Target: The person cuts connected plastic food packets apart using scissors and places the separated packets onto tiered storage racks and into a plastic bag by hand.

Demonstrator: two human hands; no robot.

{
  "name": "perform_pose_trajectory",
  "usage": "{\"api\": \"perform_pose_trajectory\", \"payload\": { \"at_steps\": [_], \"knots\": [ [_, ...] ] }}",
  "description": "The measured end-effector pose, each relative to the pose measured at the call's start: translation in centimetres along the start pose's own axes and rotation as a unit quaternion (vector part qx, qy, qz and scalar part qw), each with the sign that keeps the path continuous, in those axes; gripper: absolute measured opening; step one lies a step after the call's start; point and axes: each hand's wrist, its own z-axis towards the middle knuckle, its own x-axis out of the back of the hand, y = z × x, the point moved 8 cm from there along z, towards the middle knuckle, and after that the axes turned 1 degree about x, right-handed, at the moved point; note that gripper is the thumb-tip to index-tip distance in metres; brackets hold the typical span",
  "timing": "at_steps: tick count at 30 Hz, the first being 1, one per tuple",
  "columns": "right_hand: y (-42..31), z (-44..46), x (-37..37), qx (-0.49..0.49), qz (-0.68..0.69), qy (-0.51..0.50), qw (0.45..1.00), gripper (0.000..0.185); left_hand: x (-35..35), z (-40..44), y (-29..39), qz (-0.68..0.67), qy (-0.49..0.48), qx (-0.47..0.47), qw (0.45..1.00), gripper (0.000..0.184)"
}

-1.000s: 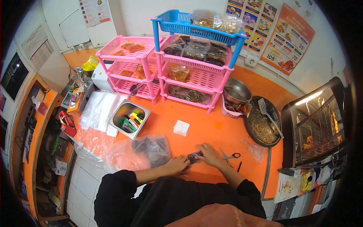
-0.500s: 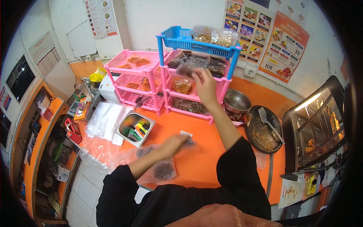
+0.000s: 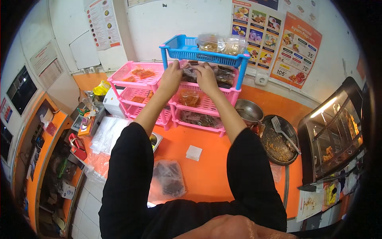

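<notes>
Both hands are raised at the upper pink basket (image 3: 183, 85) of the stacked rack, just below its blue top basket (image 3: 183, 51). Between them a small clear plastic packet with dark contents (image 3: 190, 67) is gripped. My left hand (image 3: 171, 79) has its fingers closed at the packet's left side. Pinching its right side is my right hand (image 3: 206, 77). More packets of dark filling (image 3: 225, 75) lie in that basket, partly hidden by my hands. On the orange table are a larger clear bag with dark contents (image 3: 168, 179) and white paper squares (image 3: 193, 153).
Bags of pale food (image 3: 221, 43) lie in the blue basket. A lower pink rack (image 3: 135, 85) stands left, near a steel container (image 3: 158, 139) partly behind my sleeve. At right are a metal pan (image 3: 249, 109), a black pan of crumbs (image 3: 276, 141) with a spatula (image 3: 287, 133), and a lit display case (image 3: 332, 137).
My left hand has risen from the table to the rack, meeting my right hand at the dark packet. My right hand has shifted slightly left. White paper squares on the table are now uncovered.
</notes>
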Motion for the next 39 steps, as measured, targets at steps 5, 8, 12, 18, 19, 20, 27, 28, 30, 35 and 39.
{"api": "perform_pose_trajectory", "payload": {
  "at_steps": [5,8,12,18,19,20,27,28,30,35,39],
  "knots": [
    [-6.2,-8.0,8.2,0.002,0.074,0.006,0.997,0.019,-1.7,1.2,0.0,-0.092,-0.058,0.033,0.994,0.018],
    [-6.0,-14.0,11.4,-0.07,0.083,-0.007,0.994,0.017,-3.3,0.3,0.4,-0.083,-0.1,0.009,0.992,0.019],
    [-4.4,-23.0,14.2,-0.165,0.098,-0.006,0.981,0.015,-3.9,0.5,-0.8,-0.028,-0.082,0.02,0.996,0.018],
    [-4.4,-34.2,16.9,-0.354,0.157,-0.022,0.922,0.014,-2.1,-0.7,1.0,0.028,-0.129,0.023,0.991,0.025],
    [-4.8,-35.3,17.2,-0.374,0.163,-0.03,0.912,0.015,0.0,-1.3,2.1,-0.001,-0.085,0.027,0.996,0.029],
    [-5.1,-36.5,17.4,-0.395,0.168,-0.039,0.902,0.015,2.2,-2.2,3.1,-0.029,-0.041,0.031,0.998,0.032],
    [-8.3,-42.5,12.0,-0.398,0.189,-0.201,0.875,0.038,16.3,-22.7,5.4,-0.184,-0.029,0.259,0.948,0.032],
    [-8.7,-43.7,10.6,-0.405,0.196,-0.227,0.864,0.043,16.4,-27.5,4.2,-0.151,-0.048,0.314,0.936,0.038],
    [-9.9,-45.5,8.3,-0.416,0.2,-0.263,0.847,0.054,14.4,-38.3,1.6,-0.092,-0.079,0.398,0.909,0.055],
    [-12.4,-46.2,-0.2,-0.434,0.168,-0.246,0.85,0.087,6.4,-53.7,1.9,-0.258,-0.19,0.602,0.731,0.096],
    [-14.6,-43.3,-5.9,-0.377,0.222,-0.156,0.886,0.103,8.1,-47.7,1.6,-0.067,-0.339,0.487,0.802,0.112]
  ]
}}
